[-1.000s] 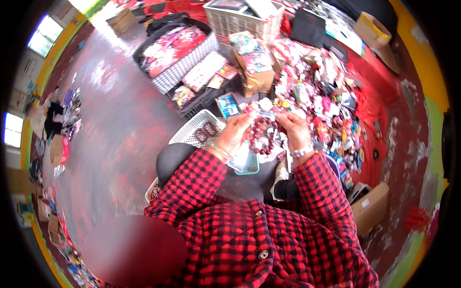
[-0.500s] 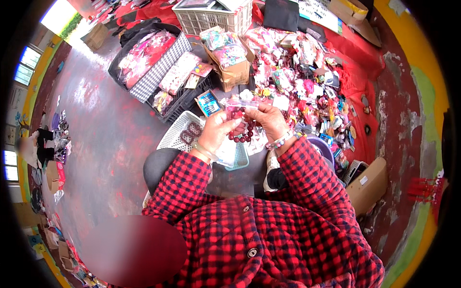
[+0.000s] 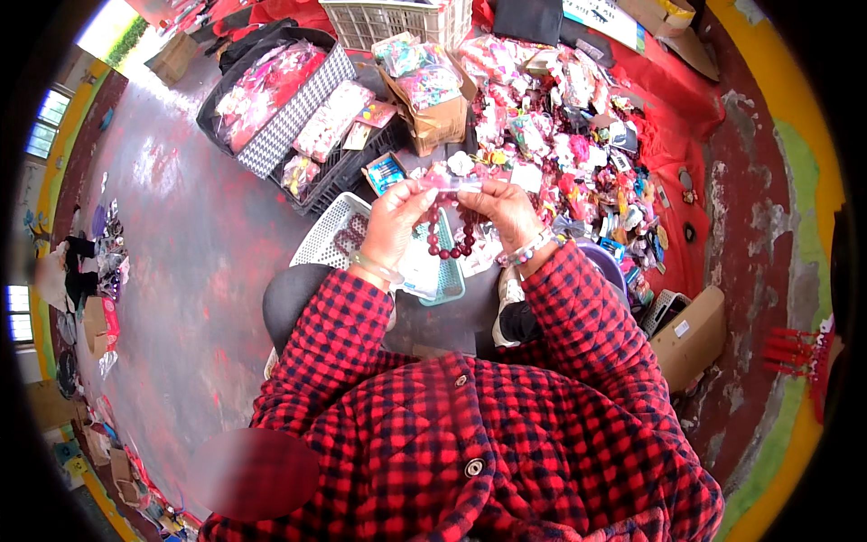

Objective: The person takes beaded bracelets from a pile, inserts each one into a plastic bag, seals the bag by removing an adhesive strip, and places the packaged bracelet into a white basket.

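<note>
Both hands are raised in front of me, pinching the two ends of a small clear plastic bag point(image 3: 453, 184). My left hand point(image 3: 390, 228) has thumb and fingers closed on its left side, and my right hand point(image 3: 508, 213) grips the right side. Between the hands hangs a loop of dark red beads, a bracelet point(image 3: 452, 252); whether it lies inside the bag I cannot tell. Beneath the left hand stands a white perforated basket point(image 3: 318, 237) with more dark bead bracelets point(image 3: 349, 238). A teal basket point(image 3: 448, 291) with white pieces lies under the hands.
A small box of blue packets point(image 3: 386, 172) sits beyond the left hand. Behind are a black crate point(image 3: 316, 194), a cardboard box point(image 3: 440, 126) of bagged goods and a houndstooth bin point(image 3: 298, 117). A heap of small accessories point(image 3: 578, 154) spreads over red cloth at right.
The hands have moved slightly apart, stretching the top of the bag level between them. The bead bracelet now hangs lower and more openly as a loop.
</note>
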The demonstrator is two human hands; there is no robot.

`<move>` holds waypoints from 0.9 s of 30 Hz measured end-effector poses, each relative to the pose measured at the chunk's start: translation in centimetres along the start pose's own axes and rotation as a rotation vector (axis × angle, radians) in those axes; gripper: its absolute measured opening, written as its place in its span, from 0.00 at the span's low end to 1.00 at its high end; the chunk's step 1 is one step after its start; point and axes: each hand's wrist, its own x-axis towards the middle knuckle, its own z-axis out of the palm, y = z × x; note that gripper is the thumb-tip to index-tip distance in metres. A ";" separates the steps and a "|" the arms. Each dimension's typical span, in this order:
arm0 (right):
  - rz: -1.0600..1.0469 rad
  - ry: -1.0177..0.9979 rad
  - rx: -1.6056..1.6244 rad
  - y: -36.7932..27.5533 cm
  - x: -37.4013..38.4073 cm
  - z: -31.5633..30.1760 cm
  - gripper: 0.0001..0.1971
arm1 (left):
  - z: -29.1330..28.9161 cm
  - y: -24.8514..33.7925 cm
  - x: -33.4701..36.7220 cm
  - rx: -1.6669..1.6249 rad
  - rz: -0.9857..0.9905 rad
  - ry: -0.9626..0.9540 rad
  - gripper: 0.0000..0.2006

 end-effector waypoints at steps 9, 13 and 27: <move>-0.178 0.043 -0.087 0.8 0.4 0.1 0.05 | -0.2 -0.8 -0.1 -0.021 0.067 0.054 0.01; -0.149 0.014 -0.031 0.9 0.1 0.0 0.05 | 0.3 -0.3 -0.4 -0.059 -0.059 -0.013 0.01; -0.253 -0.050 -0.365 0.4 -0.2 0.6 0.05 | -0.3 -0.5 -0.4 0.109 -0.031 -0.035 0.01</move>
